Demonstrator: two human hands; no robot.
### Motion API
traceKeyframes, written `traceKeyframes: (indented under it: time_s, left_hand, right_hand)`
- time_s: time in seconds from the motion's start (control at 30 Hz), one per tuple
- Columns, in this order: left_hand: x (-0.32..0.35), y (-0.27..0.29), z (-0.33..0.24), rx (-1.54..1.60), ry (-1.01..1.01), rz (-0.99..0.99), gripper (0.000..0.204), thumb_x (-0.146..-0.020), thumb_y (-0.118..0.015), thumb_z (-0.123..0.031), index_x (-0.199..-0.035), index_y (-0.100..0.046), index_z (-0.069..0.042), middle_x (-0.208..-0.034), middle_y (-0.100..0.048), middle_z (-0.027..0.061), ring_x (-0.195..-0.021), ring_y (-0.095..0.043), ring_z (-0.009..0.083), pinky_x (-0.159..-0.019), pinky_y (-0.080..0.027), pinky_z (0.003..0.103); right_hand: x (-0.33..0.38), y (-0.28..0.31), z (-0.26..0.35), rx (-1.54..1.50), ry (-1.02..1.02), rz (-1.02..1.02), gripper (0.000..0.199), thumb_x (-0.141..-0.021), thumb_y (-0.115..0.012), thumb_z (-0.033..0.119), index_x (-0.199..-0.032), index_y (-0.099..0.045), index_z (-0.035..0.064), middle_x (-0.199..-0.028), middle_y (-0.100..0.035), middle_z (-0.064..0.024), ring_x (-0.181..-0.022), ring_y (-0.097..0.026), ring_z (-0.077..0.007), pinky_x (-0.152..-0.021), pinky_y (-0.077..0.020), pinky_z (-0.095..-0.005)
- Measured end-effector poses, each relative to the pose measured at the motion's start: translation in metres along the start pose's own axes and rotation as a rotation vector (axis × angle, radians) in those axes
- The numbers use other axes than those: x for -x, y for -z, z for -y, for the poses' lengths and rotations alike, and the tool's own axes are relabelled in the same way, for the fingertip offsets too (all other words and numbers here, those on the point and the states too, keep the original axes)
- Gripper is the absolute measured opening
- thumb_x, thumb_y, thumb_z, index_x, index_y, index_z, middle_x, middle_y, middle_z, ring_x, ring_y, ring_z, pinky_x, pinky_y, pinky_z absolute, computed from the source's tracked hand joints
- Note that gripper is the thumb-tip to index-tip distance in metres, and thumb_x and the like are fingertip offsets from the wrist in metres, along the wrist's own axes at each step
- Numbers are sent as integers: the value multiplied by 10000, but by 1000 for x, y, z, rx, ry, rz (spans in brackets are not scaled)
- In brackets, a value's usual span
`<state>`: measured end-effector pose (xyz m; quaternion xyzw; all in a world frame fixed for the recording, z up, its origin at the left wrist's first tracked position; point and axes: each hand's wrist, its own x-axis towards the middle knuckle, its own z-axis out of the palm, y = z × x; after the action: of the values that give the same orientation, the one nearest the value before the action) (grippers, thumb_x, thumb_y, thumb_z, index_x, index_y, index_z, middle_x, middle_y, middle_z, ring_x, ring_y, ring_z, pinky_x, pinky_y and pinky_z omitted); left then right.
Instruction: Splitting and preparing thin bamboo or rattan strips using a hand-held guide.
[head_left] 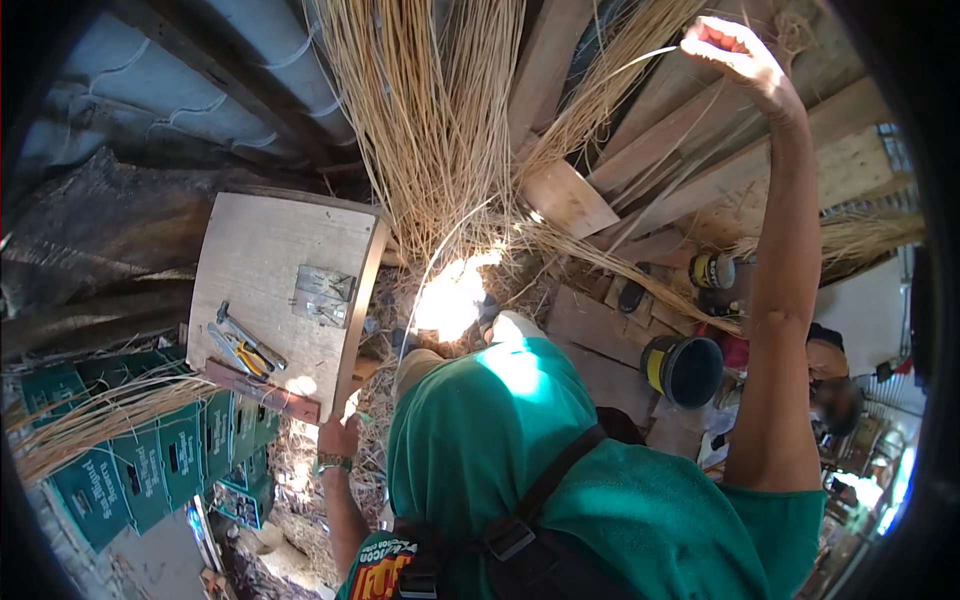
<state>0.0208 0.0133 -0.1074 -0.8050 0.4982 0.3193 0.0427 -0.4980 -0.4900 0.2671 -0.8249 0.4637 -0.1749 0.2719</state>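
My right hand (735, 55), raised at the far right with the arm stretched out, has its fingers pinched on one end of a thin pale cane strip (655, 53). Low on the left, my left hand (339, 437) is closed beside the near right corner of a small wooden table (260, 235); what it grips is hidden. Another pale strip (432, 262) arcs down in front of my body. On the table lie a metal plate fixture (324, 294), a hammer (238, 325) and yellow-handled pliers (250, 358). A reddish wooden bar (262, 390) runs along its near edge.
Long bundles of cane strips (425, 110) stand ahead, with more against wooden planks (680, 150) at right. Green crates (155, 460) are stacked at left under another bundle. A dark bucket (684, 371) and a smaller can (712, 271) stand at right. Shavings cover the floor.
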Motion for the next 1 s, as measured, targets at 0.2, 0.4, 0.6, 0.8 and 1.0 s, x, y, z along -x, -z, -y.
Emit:
traceKeyframes:
  time_s: [0.2, 0.4, 0.6, 0.8, 1.0]
  left_hand:
    - [22, 106, -121, 356, -285, -226, 300, -953, -481, -195, -1157, -594, -7, -934, -652, 204, -781, -630, 396, -683, -488, 475]
    - [-55, 143, -251, 1016, -580, 5, 415, -968, -497, -282, -1297, -522, -30, -916, -636, 52, -646, -521, 64, -563, -444, 213]
    - [-79, 224, -257, 1505, -539, 360, 164, -966, -524, -243, -981, -560, -84, -704, -465, -68, -501, -345, 6, -440, -239, 160]
    - [-80, 340, -218, 1860, -846, 177, 176, -1011, -448, -256, -969, -488, -90, -688, -383, -52, -514, -302, 29, -453, -267, 178]
    - [-25, 376, -290, 1308, -979, 29, 201, -990, -507, -252, -1049, -568, -69, -670, -507, -37, -481, -345, 21, -427, -255, 178]
  right_hand:
    - [6, -103, 50, -105, 150, 390, 192, -894, -620, 209, -900, -623, 17, -781, -575, 2, -685, -509, -62, -604, -430, -238]
    - [33, -224, 82, -230, 347, 529, 106, -839, -670, 90, -839, -603, 8, -742, -592, -30, -691, -527, -96, -633, -461, -244]
    - [37, -189, 29, -435, 252, 208, 129, -901, -607, 108, -972, -638, 5, -858, -627, -30, -847, -596, -111, -756, -478, -261]
    - [85, -138, -108, -88, -23, -558, 117, -941, -531, 92, -957, -600, 0, -748, -529, 4, -736, -487, -77, -683, -419, -241]
    - [40, -138, -98, -639, 29, -897, 139, -933, -502, 87, -999, -613, 36, -800, -556, 15, -612, -495, -47, -546, -404, -190]
